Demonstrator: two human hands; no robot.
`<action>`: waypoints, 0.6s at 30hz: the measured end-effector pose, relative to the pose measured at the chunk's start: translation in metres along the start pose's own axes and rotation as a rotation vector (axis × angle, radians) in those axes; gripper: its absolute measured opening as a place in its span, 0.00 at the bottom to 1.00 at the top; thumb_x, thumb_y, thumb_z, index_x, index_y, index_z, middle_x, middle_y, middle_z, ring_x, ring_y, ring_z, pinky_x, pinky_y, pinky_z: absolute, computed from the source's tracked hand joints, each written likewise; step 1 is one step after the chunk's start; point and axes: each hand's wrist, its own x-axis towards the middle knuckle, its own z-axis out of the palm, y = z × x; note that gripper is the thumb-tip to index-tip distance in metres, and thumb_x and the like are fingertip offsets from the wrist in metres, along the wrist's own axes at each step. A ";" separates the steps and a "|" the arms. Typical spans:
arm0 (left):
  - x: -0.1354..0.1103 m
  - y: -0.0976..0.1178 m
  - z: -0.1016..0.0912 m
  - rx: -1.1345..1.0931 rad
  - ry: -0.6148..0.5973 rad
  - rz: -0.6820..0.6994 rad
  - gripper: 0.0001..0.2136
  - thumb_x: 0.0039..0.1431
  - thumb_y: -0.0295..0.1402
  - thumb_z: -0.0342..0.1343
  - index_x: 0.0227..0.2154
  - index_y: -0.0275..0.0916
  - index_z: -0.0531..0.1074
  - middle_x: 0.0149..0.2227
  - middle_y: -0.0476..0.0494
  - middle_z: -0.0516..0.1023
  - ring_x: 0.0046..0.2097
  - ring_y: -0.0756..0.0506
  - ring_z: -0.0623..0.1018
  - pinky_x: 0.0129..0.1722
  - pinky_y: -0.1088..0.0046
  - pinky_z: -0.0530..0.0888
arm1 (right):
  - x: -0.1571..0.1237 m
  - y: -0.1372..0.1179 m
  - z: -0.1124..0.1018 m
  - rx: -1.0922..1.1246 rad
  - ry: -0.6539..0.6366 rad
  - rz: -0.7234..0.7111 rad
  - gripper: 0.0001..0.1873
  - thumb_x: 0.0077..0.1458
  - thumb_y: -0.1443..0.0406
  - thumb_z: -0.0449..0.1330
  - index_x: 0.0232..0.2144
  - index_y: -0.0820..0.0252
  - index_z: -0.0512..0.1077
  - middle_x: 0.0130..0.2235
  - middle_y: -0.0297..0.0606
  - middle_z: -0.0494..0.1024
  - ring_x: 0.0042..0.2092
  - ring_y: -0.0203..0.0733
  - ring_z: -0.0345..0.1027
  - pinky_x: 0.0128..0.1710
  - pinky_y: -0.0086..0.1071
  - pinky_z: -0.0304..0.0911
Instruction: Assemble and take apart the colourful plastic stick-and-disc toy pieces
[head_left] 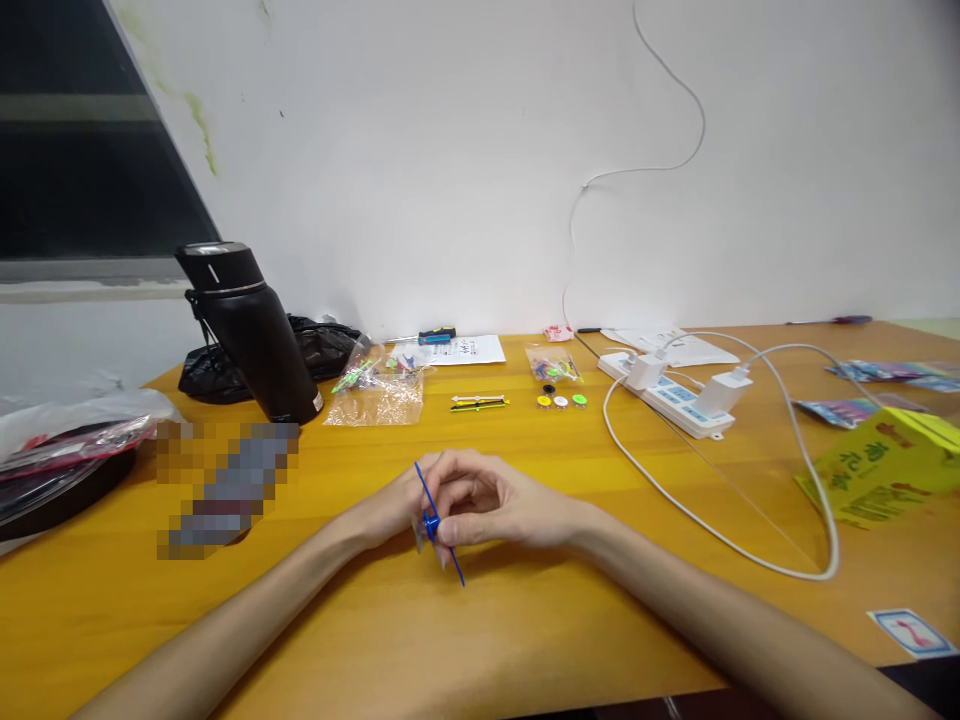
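Note:
Between my hands is a thin blue plastic piece [431, 525], like a small propeller with a hub at its middle, tilted above the table. The thumb and fingers of my right hand [484, 505] pinch it near the hub. My left hand [397, 505] is curled close against the blue piece's other side, its fingers mostly hidden behind it and my right hand. A small greyish clear part shows beside the hub, too blurred to name. Farther back lie thin white, green and black pointed sticks [480, 404] and several small round discs in yellow, white, green and black [561, 402].
A black bottle [255, 340] and a blurred-out flat object [232, 490] are at left. Clear bags [375, 400] hold coloured pieces. A power strip [686, 405] with plugs and a looping white cable [720, 545] lies right, near a yellow packet [885, 465]. Papers [480, 349] lie by the wall.

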 end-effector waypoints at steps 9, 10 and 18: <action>0.008 0.014 0.011 -0.075 0.008 0.070 0.12 0.55 0.35 0.61 0.42 0.38 0.76 0.41 0.42 0.77 0.42 0.43 0.75 0.41 0.70 0.74 | -0.001 0.001 -0.008 -0.025 0.024 0.056 0.18 0.54 0.62 0.71 0.44 0.58 0.70 0.32 0.29 0.76 0.34 0.33 0.75 0.42 0.32 0.70; 0.010 0.013 0.011 -0.091 0.024 0.086 0.12 0.56 0.36 0.61 0.42 0.38 0.76 0.41 0.42 0.77 0.43 0.43 0.75 0.41 0.70 0.73 | -0.001 0.001 -0.010 -0.036 0.053 0.045 0.18 0.54 0.62 0.71 0.44 0.58 0.70 0.32 0.30 0.76 0.34 0.34 0.74 0.41 0.32 0.70; 0.019 0.010 0.006 -0.307 0.190 0.172 0.15 0.67 0.46 0.53 0.50 0.42 0.72 0.47 0.42 0.75 0.43 0.44 0.76 0.41 0.69 0.73 | 0.001 0.000 -0.031 -0.153 0.469 -0.055 0.19 0.58 0.56 0.67 0.47 0.53 0.67 0.30 0.28 0.75 0.23 0.28 0.59 0.23 0.23 0.55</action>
